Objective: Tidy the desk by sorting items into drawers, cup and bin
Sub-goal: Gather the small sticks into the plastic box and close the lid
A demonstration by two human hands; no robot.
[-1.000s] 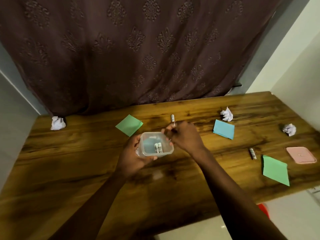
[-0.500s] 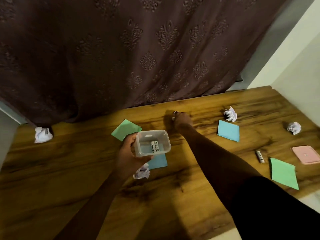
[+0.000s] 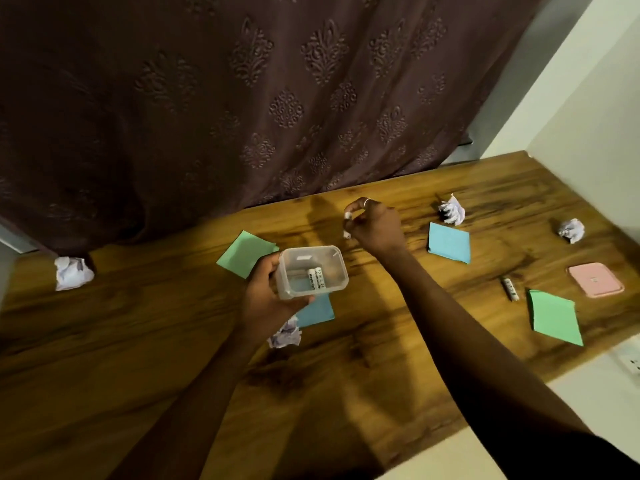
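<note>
My left hand (image 3: 266, 299) grips a clear plastic container (image 3: 311, 271) above the wooden desk (image 3: 138, 334); two white batteries (image 3: 315, 278) lie inside it. My right hand (image 3: 375, 225) is lifted just behind the container and pinches another white battery (image 3: 347, 225) upright in its fingertips. One more battery (image 3: 510, 288) lies on the desk at the right, near the container's pink lid (image 3: 595, 280).
Green notes (image 3: 246, 253) (image 3: 556, 317) and blue notes (image 3: 449, 242) (image 3: 317, 311) lie about the desk. Crumpled paper balls sit at the far left (image 3: 72, 273), under my left wrist (image 3: 285, 333), and at the back right (image 3: 451, 210) (image 3: 571, 230). A brown curtain (image 3: 242, 98) hangs behind; a wall stands right.
My right hand reached back to the battery near the curtain, took hold of it and lifted it off the desk. The container in my left hand stayed roughly where it was.
</note>
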